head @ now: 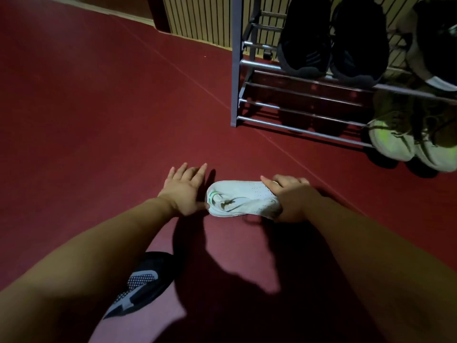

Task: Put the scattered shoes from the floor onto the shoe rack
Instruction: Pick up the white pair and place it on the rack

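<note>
One black shoe (141, 283) with a pale grey and white pattern lay nearest, at the near left, on the red floor (99, 107). It was partly hidden by the left forearm passing above it.

Further out, at centre, a white shoe (242, 198) lay on the floor with its heel end to the left and its perforated toe end to the right. The left hand (184, 191) was just beside the heel end, palm down. Its fingers were straight and spread wide, and the thumb was at the heel; contact looked likely but could not be confirmed. It held nothing. The right hand (289, 196) was over the toe end, with fingers curled round it in a grip.

Well apart from the white shoe, at the far right, stood the shoe rack (236, 70), a grey frame with metal rails. Its lower tier carried a pale yellow-green pair (393, 137) at the right, toes overhanging the front rail. The upper tier carried a black pair (304, 45) side by side, with a dark shoe with a white sole (437, 45) to their right, cut off by the picture edge. Behind the rack ran a slatted wall (197, 18).
</note>
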Demonstrator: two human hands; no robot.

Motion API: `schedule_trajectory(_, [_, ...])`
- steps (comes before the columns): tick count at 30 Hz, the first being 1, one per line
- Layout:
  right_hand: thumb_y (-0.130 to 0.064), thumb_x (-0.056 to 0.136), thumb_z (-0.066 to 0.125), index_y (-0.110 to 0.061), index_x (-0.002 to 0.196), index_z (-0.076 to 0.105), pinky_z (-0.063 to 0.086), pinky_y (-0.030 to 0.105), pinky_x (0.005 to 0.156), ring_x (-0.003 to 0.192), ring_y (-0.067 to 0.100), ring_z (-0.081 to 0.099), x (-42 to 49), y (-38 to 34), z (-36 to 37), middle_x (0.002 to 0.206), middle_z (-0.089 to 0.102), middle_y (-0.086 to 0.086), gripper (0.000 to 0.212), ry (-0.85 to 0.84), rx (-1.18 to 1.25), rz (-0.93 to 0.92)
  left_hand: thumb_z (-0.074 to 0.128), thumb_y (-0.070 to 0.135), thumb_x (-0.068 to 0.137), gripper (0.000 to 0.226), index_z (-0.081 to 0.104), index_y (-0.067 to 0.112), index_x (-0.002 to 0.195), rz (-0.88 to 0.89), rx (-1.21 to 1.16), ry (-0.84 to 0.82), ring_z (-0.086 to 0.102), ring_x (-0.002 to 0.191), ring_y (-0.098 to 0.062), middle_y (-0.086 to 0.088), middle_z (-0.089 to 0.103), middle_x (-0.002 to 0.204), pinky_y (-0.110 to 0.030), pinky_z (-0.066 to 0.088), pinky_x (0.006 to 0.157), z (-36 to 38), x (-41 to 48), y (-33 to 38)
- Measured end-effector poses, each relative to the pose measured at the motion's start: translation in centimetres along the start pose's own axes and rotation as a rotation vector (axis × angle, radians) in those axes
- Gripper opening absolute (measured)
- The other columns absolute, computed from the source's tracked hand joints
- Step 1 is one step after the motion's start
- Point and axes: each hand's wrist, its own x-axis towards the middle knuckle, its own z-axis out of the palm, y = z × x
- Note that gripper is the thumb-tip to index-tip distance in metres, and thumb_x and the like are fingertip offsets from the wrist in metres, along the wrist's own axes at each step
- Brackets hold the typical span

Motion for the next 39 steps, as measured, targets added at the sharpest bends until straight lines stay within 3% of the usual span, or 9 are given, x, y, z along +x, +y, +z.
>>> schedule_trajectory(3, [-0.074,0.079,0.041,-0.026,0.151,0.003,0.029,0.044,0.104,0.129,0.028,0.035,-1.7,0.6,1.1,0.148,0.027,0.008,0.094,0.069,0.027,0.116,0.050,0.052,0.089,0.091,-0.009,0.020,0.150,-0.108,-0.141,0.030,0.000,0.145,-0.031,-0.010,0.010,0.157,-0.045,0.002,0.117,0.4,0.2,0.8])
schedule_trajectory(6, [-0.071,0.082,0.037,-0.026,0.150,-0.001,0.028,0.045,0.108,0.131,0.032,0.032,-4.4,2.3,2.7,0.147,0.027,0.012,0.090,0.101,0.139,0.305,0.049,0.050,0.090,0.088,-0.008,0.020,0.151,-0.124,-0.151,0.017,-0.001,0.145,-0.032,-0.010,0.007,0.158,-0.044,0.003,0.116,0.3,0.5,3.0])
schedule_trajectory(10, [-0.061,0.084,0.044,-0.026,0.150,-0.001,0.029,0.043,0.104,0.131,0.032,0.032,-9.8,6.4,4.3,0.147,0.028,0.010,0.087,0.081,0.298,0.548,0.048,0.050,0.090,0.088,-0.009,0.021,0.151,-0.026,-0.103,0.013,-0.004,0.145,-0.032,-0.010,0.003,0.158,-0.044,0.002,0.117,-0.5,1.0,8.2])
schedule_trajectory(16, [-0.069,0.082,0.040,-0.028,0.149,0.001,0.036,0.044,0.098,0.123,0.032,0.038,-19.0,10.6,8.5,0.137,0.034,0.011,0.088,0.054,0.533,1.068,0.047,0.052,0.091,0.088,-0.011,0.021,0.150,0.168,-0.054,0.009,-0.007,0.145,-0.033,-0.011,-0.001,0.158,-0.043,0.001,0.117,-2.6,1.8,19.6])
schedule_trajectory(22, [-0.068,0.087,0.036,-0.039,0.148,0.009,0.021,0.047,0.108,0.136,0.031,0.026,-24.0,15.0,9.9,0.148,0.025,0.007,0.073,0.077,0.702,0.965,0.042,0.054,0.092,0.084,-0.009,0.023,0.151,0.295,-0.088,-0.011,-0.009,0.145,-0.032,-0.011,-0.003,0.158,-0.043,0.000,0.117,-3.1,1.8,31.1])
schedule_trajectory(28, [-0.059,0.090,0.042,-0.034,0.149,0.007,0.015,0.048,0.111,0.143,0.028,0.008,-27.6,22.5,10.3,0.155,0.012,0.008,0.074,0.290,0.733,1.173,0.047,0.052,0.090,0.083,0.000,0.023,0.151,0.495,-0.010,0.061,-0.008,0.144,-0.035,-0.013,-0.003,0.158,-0.046,0.001,0.116,-1.7,2.3,42.4])
schedule_trajectory(32, [-0.055,0.090,0.045,-0.034,0.149,0.006,0.008,0.049,0.113,0.145,0.026,-0.003,-28.4,27.0,10.8,0.157,0.004,0.005,0.074,0.365,0.750,1.188,0.040,0.061,0.089,0.082,-0.002,0.027,0.151,0.478,0.170,0.112,-0.013,0.144,-0.031,-0.009,-0.006,0.159,-0.054,-0.009,0.112,-0.7,4.5,49.9])
schedule_trajectory(35, [-0.053,0.090,0.048,-0.034,0.149,0.007,0.007,0.049,0.113,0.145,0.026,-0.007,-28.0,30.5,11.1,0.158,0.000,0.005,0.074,0.413,0.771,1.144,0.032,0.064,0.090,0.082,-0.011,0.027,0.150,0.482,0.326,0.017,-0.020,0.143,-0.028,-0.009,-0.017,0.157,-0.050,-0.014,0.113,-0.6,7.0,54.9])
schedule_trajectory(39, [-0.051,0.092,0.045,-0.033,0.149,0.003,0.006,0.048,0.114,0.145,0.027,-0.011,-27.2,35.0,11.2,0.158,-0.005,0.007,0.074,0.421,0.730,1.083,0.026,0.067,0.090,0.080,-0.015,0.031,0.148,0.417,0.275,-0.074,-0.021,0.143,-0.028,-0.004,-0.025,0.155,-0.047,-0.011,0.116,0.3,12.0,59.9])
